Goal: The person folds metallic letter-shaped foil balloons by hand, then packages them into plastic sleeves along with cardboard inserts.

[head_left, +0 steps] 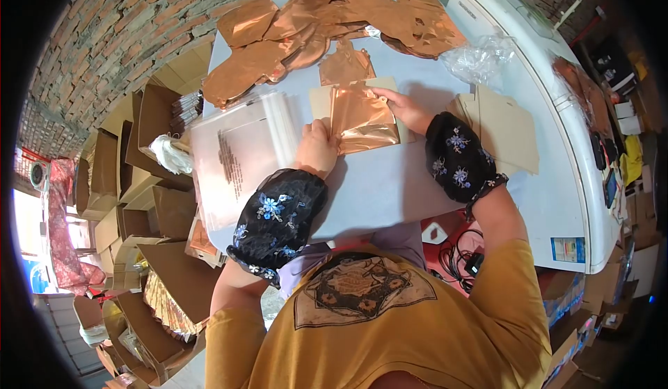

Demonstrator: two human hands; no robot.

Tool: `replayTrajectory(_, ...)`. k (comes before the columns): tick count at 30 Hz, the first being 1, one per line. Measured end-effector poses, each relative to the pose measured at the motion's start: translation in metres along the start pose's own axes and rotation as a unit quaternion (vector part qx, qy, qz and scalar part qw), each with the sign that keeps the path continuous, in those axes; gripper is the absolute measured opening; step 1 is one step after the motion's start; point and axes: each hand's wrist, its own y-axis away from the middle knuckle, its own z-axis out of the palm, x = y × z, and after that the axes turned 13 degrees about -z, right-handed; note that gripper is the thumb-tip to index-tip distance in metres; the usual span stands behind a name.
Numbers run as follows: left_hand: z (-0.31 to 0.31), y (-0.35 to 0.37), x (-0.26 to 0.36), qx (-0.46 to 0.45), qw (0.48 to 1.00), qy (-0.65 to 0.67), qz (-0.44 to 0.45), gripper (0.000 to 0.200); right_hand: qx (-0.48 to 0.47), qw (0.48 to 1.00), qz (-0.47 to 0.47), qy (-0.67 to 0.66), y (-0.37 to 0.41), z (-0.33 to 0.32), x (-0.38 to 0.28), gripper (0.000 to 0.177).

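Copper-coloured foil sheet [363, 119], smooth and shiny, lies over a beige card [320, 102] near the middle of the pale table [376, 191], in front of you. Your left hand [317, 147] is at the sheet's near left corner, its fingers curled and close together; whether they pinch the edge, you cannot tell. Your right hand [407, 109] pinches the sheet's far right corner between thumb and fingers; whether the card is caught too is hidden. Just beyond lies a smaller foil piece [346, 63], and, at the table's far side, a heap of foil [292, 30]. To your left rest clear plastic sleeves [240, 156]; to your right, a stack of beige cards [506, 128] and crumpled clear plastic [480, 60].
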Motion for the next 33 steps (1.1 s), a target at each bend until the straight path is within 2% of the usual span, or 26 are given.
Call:
replayTrajectory(1, 0.001, -0.001, 0.001, -0.008, 1.000, -0.008, -0.020, 0.030, 0.028, 0.999, -0.006, -0.037, 0.001, 0.003, -0.014, 0.041)
replayTrajectory(4, 0.004, -0.007, -0.002, 0.010, 1.000, 0.009, -0.002, 0.035, 0.003, 1.000, -0.015, 0.007, 0.002, -0.004, -0.007, 0.043)
replayTrajectory(7, 0.000, -0.010, -0.001, -0.041, 0.999, -0.004, -0.011, 0.045, 0.055, 0.996, -0.074, 0.005, 0.004, -0.002, 0.003, 0.042)
replayTrajectory(10, -0.003, -0.010, 0.005, -0.024, 0.999, 0.003, -0.037, 0.036, 0.161, 0.972, -0.147, 0.089, 0.014, 0.011, 0.000, 0.041)
replayTrajectory(11, -0.006, -0.011, 0.008, -0.027, 0.999, 0.002, -0.035, 0.036, 0.105, 0.962, -0.168, 0.186, 0.020, 0.013, -0.008, 0.043)
replayTrajectory(13, -0.008, -0.009, 0.008, -0.036, 0.999, -0.004, -0.035, 0.036, -0.008, 0.909, -0.199, 0.366, 0.037, 0.025, -0.049, 0.048)
replayTrajectory(16, -0.003, -0.013, 0.001, -0.020, 1.000, -0.001, -0.011, 0.036, -0.148, 0.841, -0.232, 0.465, 0.056, 0.043, -0.063, 0.058)
replayTrajectory(19, -0.002, -0.016, -0.002, -0.023, 1.000, -0.002, -0.018, 0.031, -0.147, 0.877, -0.190, 0.417, 0.062, 0.047, -0.056, 0.062)
replayTrajectory(22, -0.013, -0.003, 0.012, 0.037, 0.998, 0.047, 0.021, 0.022, -0.161, 0.872, -0.183, 0.424, 0.062, 0.046, -0.057, 0.065)
replayTrajectory(24, -0.039, 0.046, 0.043, -0.073, 0.985, -0.085, 0.133, 0.042, -0.166, 0.859, -0.190, 0.445, 0.063, 0.044, -0.051, 0.067)
replayTrajectory(26, -0.012, 0.055, 0.026, 0.050, 0.917, -0.201, 0.341, 0.059, -0.175, 0.855, -0.190, 0.450, 0.064, 0.045, -0.051, 0.068)
replayTrajectory(29, 0.010, 0.058, 0.000, 0.027, 0.933, -0.198, 0.299, 0.075, -0.179, 0.860, -0.182, 0.442, 0.061, 0.046, -0.059, 0.067)
replayTrajectory(33, 0.010, 0.061, 0.001, 0.038, 0.942, -0.179, 0.280, 0.078, -0.180, 0.868, -0.163, 0.433, 0.062, 0.047, -0.059, 0.068)
